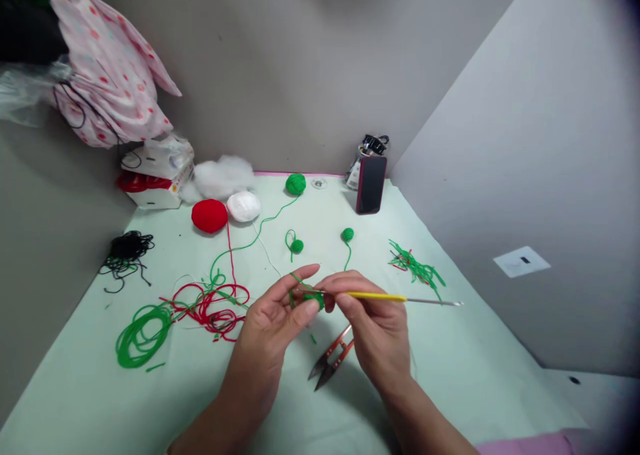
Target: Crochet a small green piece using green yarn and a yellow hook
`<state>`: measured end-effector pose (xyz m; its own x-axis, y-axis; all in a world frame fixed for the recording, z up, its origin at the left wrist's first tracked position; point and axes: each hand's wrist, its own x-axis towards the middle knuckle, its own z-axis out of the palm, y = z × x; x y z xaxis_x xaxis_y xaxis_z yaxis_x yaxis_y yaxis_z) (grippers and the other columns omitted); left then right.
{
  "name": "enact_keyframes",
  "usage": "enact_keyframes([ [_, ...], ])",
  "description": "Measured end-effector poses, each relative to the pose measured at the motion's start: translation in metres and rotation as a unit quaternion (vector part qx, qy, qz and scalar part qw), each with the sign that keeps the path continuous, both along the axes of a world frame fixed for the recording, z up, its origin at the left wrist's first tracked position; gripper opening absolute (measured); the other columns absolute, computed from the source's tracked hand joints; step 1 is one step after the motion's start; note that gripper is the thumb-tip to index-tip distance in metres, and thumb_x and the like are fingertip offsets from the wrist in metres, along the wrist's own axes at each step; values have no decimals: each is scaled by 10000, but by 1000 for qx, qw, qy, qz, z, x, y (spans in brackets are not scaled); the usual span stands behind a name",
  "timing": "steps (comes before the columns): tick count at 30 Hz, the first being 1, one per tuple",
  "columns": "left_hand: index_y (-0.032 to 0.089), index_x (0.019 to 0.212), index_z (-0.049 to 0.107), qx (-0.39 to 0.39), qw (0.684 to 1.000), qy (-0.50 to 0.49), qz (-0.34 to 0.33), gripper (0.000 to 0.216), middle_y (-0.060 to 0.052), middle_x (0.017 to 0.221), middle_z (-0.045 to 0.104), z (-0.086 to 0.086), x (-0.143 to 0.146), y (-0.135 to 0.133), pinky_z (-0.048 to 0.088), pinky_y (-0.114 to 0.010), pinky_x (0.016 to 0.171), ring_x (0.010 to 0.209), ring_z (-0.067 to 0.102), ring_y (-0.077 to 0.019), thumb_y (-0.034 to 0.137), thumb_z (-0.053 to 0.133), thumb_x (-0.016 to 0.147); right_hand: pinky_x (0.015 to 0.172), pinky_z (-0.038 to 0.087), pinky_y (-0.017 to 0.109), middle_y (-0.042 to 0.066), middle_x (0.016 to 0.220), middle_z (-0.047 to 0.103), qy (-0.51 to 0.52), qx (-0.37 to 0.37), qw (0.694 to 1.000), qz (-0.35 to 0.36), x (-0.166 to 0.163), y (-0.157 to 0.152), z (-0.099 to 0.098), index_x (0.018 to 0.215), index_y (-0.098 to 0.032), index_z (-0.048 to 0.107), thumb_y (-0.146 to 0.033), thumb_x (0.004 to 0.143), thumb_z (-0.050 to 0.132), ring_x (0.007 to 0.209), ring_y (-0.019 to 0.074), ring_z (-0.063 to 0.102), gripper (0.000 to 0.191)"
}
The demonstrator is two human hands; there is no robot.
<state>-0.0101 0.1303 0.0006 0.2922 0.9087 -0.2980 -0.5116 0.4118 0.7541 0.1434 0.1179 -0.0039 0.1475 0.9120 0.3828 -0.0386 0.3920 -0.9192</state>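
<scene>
My right hand (pixel 383 325) grips a crochet hook (pixel 377 296) by its yellow handle, with a metal end pointing out to the right. The hook's other end reaches a small green crochet piece (pixel 314 299). That piece is pinched in my left hand (pixel 273 318), and green yarn runs over the left index finger. Beneath the right hand lie orange thread snips (pixel 333 356), their blades toward me and their rear covered. Beyond the hands are two small round green pieces, one with a yarn loop (pixel 297 246) and one with a tail (pixel 348 235).
Tangled red yarn (pixel 210 308) and coiled green yarn (pixel 143 338) lie to the left, near black yarn (pixel 125 251). At the back sit a red ball (pixel 209 215), a white ball (pixel 244 206), a green ball (pixel 295 184), white stuffing (pixel 225 175) and a phone (pixel 371 185). Green scraps (pixel 417 268) lie right.
</scene>
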Motion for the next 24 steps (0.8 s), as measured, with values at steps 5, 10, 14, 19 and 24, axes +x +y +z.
enact_keyframes([
  [5,287,1113,886,1,1000,10,21,334,38,766,663,2,-1,1,485,-271,820,730,620,-117,346,959,792,678,605,297,38,888,801,35,-29,999,0,3,0,-2,994,-264,861,-319,1018,750,727,155,707,126],
  [10,272,1052,890,-7,1000,6,12,272,35,774,676,5,-4,2,486,-269,794,676,602,-100,318,948,791,622,622,289,49,857,817,109,-66,992,16,2,4,2,933,-224,829,-392,988,783,649,150,711,183],
  [14,273,1051,889,-10,1000,8,6,241,41,768,658,5,-4,0,467,-254,747,645,569,-87,321,920,818,636,627,269,32,834,818,148,-78,985,47,2,4,3,933,-224,789,-375,1029,731,639,135,721,188],
  [19,278,1059,884,20,999,39,19,229,41,760,640,4,-5,1,469,-245,715,652,550,-96,324,906,836,702,631,278,32,921,816,56,-35,998,18,6,-3,2,1010,-243,794,-302,1087,641,729,138,738,181],
  [24,305,1094,874,66,992,99,47,212,33,773,651,0,-6,-3,497,-245,753,729,577,-126,332,878,883,761,630,314,38,974,803,-141,80,987,-11,7,-12,5,1164,-265,765,-142,1088,565,852,169,744,246],
])
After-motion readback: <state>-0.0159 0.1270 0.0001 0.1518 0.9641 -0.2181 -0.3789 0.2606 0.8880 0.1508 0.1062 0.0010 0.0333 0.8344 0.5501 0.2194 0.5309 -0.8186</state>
